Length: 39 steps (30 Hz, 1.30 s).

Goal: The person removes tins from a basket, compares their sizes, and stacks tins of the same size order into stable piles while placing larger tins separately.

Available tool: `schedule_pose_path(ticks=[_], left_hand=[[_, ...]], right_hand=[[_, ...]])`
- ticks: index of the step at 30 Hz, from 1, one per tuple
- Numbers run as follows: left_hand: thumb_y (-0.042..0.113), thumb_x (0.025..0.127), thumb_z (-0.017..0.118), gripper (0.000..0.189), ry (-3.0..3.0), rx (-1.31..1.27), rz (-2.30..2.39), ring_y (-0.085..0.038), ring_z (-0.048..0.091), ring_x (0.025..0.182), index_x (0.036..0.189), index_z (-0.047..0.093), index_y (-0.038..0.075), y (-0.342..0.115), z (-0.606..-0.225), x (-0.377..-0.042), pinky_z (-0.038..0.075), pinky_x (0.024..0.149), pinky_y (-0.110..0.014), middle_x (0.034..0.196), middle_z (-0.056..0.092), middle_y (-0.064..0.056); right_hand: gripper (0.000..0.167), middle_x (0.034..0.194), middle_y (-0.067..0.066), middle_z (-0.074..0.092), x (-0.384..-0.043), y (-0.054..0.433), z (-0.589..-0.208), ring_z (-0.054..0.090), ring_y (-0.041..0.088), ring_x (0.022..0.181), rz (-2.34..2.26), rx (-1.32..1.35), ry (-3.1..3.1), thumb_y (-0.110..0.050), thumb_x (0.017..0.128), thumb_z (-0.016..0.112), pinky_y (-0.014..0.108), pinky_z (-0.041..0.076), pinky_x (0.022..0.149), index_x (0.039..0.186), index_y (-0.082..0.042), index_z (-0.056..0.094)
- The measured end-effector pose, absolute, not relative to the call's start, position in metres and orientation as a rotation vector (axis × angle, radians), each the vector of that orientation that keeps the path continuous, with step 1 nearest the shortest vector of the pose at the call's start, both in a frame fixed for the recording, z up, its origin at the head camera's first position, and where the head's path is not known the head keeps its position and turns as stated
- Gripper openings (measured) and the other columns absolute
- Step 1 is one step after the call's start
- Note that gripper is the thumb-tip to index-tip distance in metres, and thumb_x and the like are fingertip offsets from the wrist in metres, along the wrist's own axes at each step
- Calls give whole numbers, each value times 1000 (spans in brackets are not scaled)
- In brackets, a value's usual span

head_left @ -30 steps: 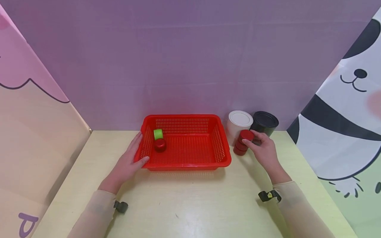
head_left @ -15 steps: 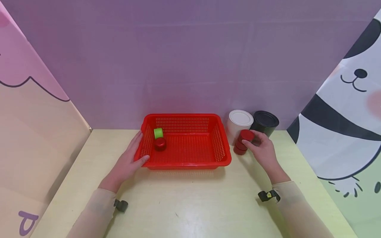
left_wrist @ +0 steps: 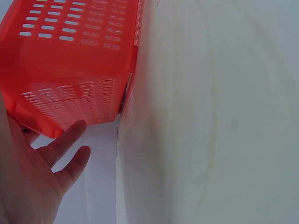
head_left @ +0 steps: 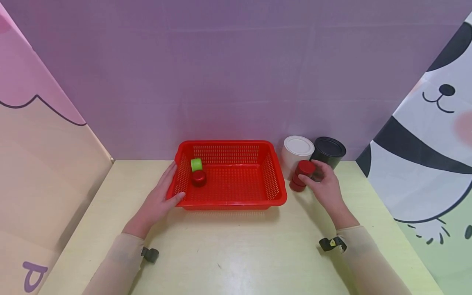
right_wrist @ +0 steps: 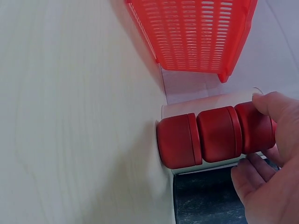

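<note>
In the head view, three small red tins stand stacked in a column, and my right hand pinches the top red tin between thumb and fingers. The right wrist view shows the middle tin and bottom tin below the fingers, lined up against a white canister. My left hand rests at the left side of a red plastic basket, thumb over its front corner and fingers extended along the outside. In the left wrist view, two fingertips are spread, apart from the basket wall.
Inside the basket, a green cylinder and a shiny red tin lie at the left. A white canister and a black canister stand behind the stack. A purple backdrop rises behind the pale wooden table.
</note>
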<state>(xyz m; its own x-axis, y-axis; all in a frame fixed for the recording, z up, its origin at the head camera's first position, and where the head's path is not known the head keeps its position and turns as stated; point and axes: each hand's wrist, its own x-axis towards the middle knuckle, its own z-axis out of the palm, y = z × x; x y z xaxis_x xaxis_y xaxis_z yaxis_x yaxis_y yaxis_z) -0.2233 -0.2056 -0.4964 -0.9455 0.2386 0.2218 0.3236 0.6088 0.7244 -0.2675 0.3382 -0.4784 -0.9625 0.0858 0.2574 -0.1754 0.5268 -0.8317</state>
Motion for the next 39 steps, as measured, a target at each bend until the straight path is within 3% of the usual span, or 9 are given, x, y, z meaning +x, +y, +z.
schedule_pose_path(ticks=[4,16,23,26,28,32,34,39], left_hand=[[38,100,79,107,-2717,-482,-1257,-37,20,167,180,10,25,-206,-497,-223,58,104,-64,186,9,1],[37,99,79,107,-2701,-496,-1276,-37,21,167,180,10,26,-206,-498,-224,59,104,-63,186,9,1],[39,100,78,106,-2713,-487,-1276,-37,21,167,180,9,27,-206,-498,-223,59,104,-63,186,9,3],[36,100,79,107,-2717,-481,-1276,-36,21,167,180,9,28,-206,-499,-224,59,104,-62,186,8,3],[37,100,79,107,-2719,-477,-1275,-36,21,167,180,9,28,-206,-499,-224,59,104,-62,186,8,3],[38,100,80,108,-2724,-477,-1270,-37,21,167,180,8,29,-206,-498,-224,59,103,-62,186,8,3],[39,100,79,108,-2725,-476,-1268,-37,21,167,180,8,29,-206,-498,-224,59,104,-63,186,8,3],[44,101,77,106,-2723,-480,-1258,-37,20,168,180,9,28,-205,-498,-224,58,105,-63,186,8,3]], right_hand=[[71,153,19,53,-265,336,-475,59,37,133,1348,79,-2482,-27,103,81,16,49,101,162,-4,49],[54,149,13,53,-263,325,-460,50,24,138,1158,138,-2273,-17,100,84,20,43,105,147,-5,62],[46,150,11,54,-259,309,-442,47,22,140,1186,207,-2250,-14,99,84,40,48,107,140,-5,66],[43,148,13,54,-259,301,-434,47,23,140,1198,266,-2240,-10,98,84,38,48,106,137,-2,67],[42,146,15,54,-259,295,-428,48,23,139,1198,316,-2256,-9,97,84,29,48,104,134,-1,67],[40,141,15,55,-262,283,-415,54,29,127,1182,412,-2360,-13,98,86,18,51,91,132,-3,69],[39,139,13,55,-264,276,-409,56,32,122,1177,449,-2439,-18,99,85,23,56,88,132,-7,68],[39,138,13,57,-269,256,-393,58,38,125,1239,548,-2567,-23,101,83,53,61,96,134,-11,67]])
